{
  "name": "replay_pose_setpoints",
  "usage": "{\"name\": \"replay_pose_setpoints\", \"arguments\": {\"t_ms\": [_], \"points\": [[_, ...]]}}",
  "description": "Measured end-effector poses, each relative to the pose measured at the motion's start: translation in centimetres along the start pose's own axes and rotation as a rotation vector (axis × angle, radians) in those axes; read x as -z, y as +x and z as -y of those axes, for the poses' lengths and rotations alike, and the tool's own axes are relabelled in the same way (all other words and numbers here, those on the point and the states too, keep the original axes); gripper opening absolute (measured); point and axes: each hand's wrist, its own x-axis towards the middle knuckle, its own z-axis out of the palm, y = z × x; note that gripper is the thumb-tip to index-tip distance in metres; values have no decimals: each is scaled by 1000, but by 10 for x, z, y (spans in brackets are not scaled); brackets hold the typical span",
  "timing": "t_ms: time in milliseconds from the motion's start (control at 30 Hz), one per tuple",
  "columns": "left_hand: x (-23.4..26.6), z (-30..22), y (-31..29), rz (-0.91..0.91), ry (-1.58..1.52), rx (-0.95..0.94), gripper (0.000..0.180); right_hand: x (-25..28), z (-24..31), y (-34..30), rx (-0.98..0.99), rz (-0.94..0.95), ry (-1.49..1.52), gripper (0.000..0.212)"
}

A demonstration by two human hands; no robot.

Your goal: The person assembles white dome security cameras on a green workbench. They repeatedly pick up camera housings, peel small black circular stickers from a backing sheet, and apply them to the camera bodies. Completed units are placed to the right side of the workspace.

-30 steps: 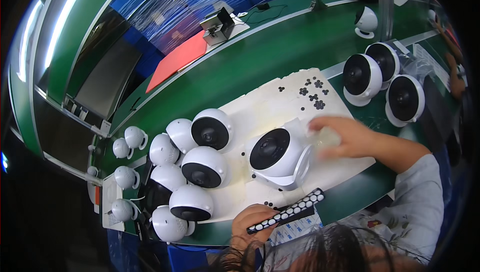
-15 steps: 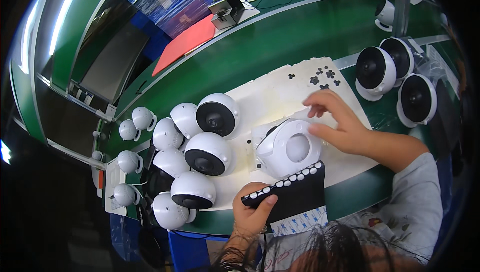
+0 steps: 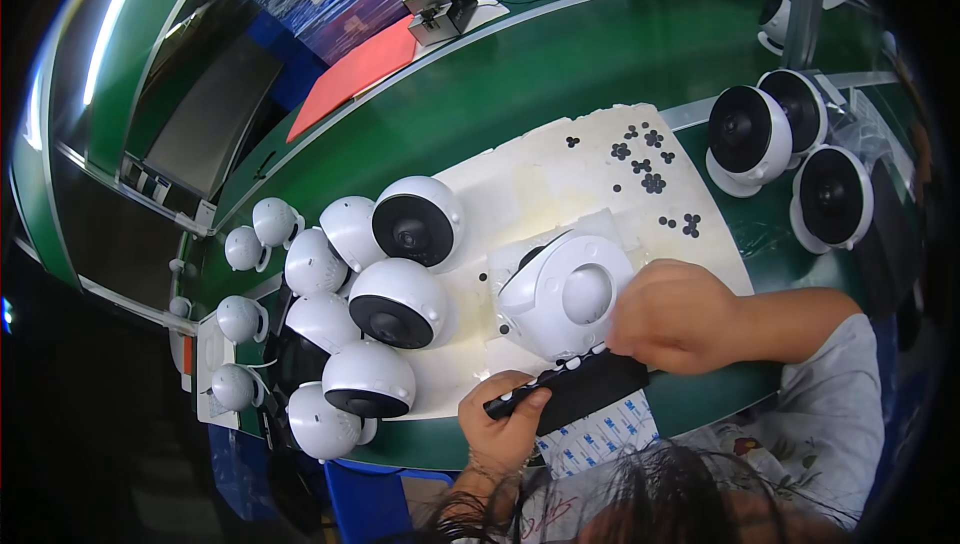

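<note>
My left hand [image 3: 497,426] is closed on the left end of a black sheet of stick-on pads [image 3: 592,396], thumb on top. White round spots run along the sheet's far edge, and its backing paper [image 3: 600,436] with blue print hangs below. At the right end of that edge my right hand [image 3: 678,312] is closed, fingertips pressed together; what they pinch is hidden. Just beyond the sheet a white ball-shaped camera [image 3: 537,289] lies tipped over on the worn pale board [image 3: 700,254], its round base ring facing up.
Several white cameras with black fronts [image 3: 412,229] crowd the left of the board, with smaller ones [image 3: 240,319] farther left. More cameras [image 3: 742,134] stand at the right. Clusters of small black dots [image 3: 653,184] lie on the board. A red sheet [image 3: 355,79] and metal box [image 3: 440,19] lie beyond.
My right hand has come down from above the camera to the sheet's right end, and its fingers have closed. The sheet is tilted flatter. The whole view has shifted slightly.
</note>
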Motion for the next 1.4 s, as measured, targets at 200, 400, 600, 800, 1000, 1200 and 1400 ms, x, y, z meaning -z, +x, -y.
{"name": "replay_pose_setpoints", "arguments": {"t_ms": [200,400,600,800,1000,1200,1400], "points": [[3,5,-1,-13,7,97,22,7,-8,2,306,-99,-136,16],[3,5,-1,-30,-18,77,24,2,-8,-3,-33,-141,86,20],[2,3,-1,-24,-34,105,23,8,-11,-1,228,-25,-216,32],[6,5,-2,22,-10,131,22,-10,-7,1,69,-298,200,32],[0,7,-3,1,16,52,19,-27,0,12,228,-149,96,38],[0,3,-2,35,29,59,20,-32,-2,11,246,-146,139,40],[-3,4,-3,18,20,90,19,-25,3,11,413,-46,26,37]]}}
